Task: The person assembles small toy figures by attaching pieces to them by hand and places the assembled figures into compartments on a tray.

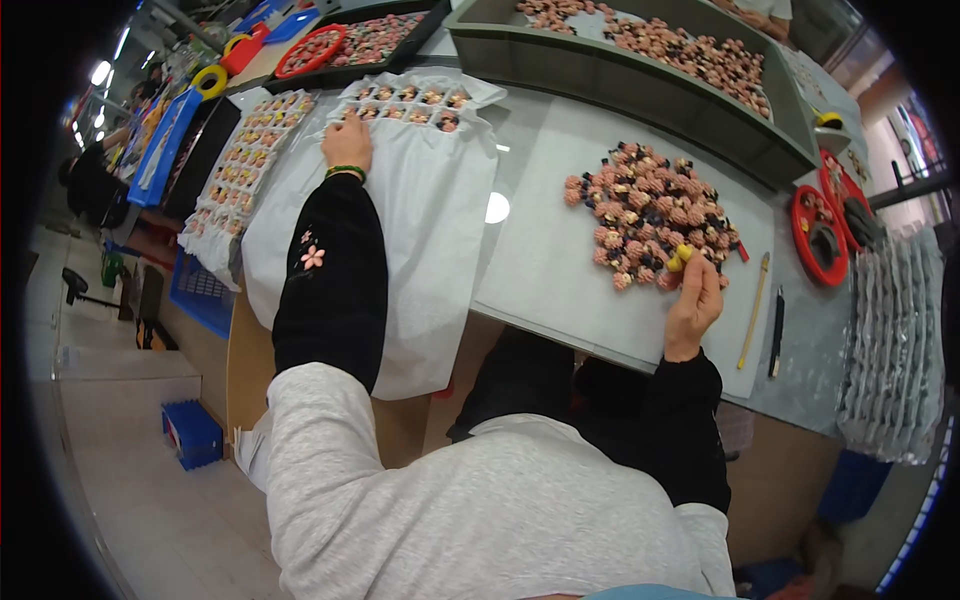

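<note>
My left hand reaches to the lower left corner of a white tray holding rows of small pink-and-dark figures. Its fingers are bent close together at the figures, and what they hold, if anything, is hidden. White sheeting lies below this tray and hangs over the table edge. On the right, my right hand is closed in a pinch at the near edge of a heap of small pink, cream and dark figures. Yellow shows at its fingertips; whether finger covers or a small piece, I cannot tell.
A filled white tray lies at the left. Behind the heap stands a large grey-green bin of more figures. Right of the heap are a yellow stick, a black pen-like tool, red round trays and stacked clear trays.
</note>
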### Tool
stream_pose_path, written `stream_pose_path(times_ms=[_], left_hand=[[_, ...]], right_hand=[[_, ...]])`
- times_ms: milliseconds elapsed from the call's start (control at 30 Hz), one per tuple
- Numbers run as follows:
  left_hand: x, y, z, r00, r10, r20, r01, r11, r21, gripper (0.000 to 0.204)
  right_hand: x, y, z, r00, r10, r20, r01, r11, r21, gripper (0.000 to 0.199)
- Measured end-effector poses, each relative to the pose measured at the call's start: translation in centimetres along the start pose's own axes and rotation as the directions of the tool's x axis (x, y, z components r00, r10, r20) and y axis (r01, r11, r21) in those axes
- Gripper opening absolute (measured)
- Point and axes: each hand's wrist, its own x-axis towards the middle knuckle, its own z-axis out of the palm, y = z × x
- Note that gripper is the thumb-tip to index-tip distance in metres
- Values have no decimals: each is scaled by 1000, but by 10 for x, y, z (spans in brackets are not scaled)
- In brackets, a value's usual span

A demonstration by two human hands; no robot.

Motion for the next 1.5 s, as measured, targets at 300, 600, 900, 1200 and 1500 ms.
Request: stream_pose_path(times_ms=[300, 600, 900, 1200, 1500], left_hand=[[-12, 22, 6, 977, -120, 178, 100, 988, 119, 80], [-10, 64, -32, 998, 53, 24, -56, 992, 116, 63], [-113, 242, -69, 640, 757, -135, -600, 382, -703, 28], [-129, 277, -75, 631, 655, -415, -702, 256, -665, 19], [-172, 293, -78, 719, 687, -100, 33, -177, -984, 27]], right_hand=[[-1, 2, -1, 999, 32, 42, -34, 998, 49, 25], [0, -2, 0, 1000, -10, 24, 9, 999, 31, 25], [0, -1, 1, 1000, 1, 11, -1, 1000, 24, 24], [1, 4, -2, 998, -18, 55, 17, 1000, 23, 18], [4, 5, 2, 999, -38, 34, 35, 996, 87, 21]])
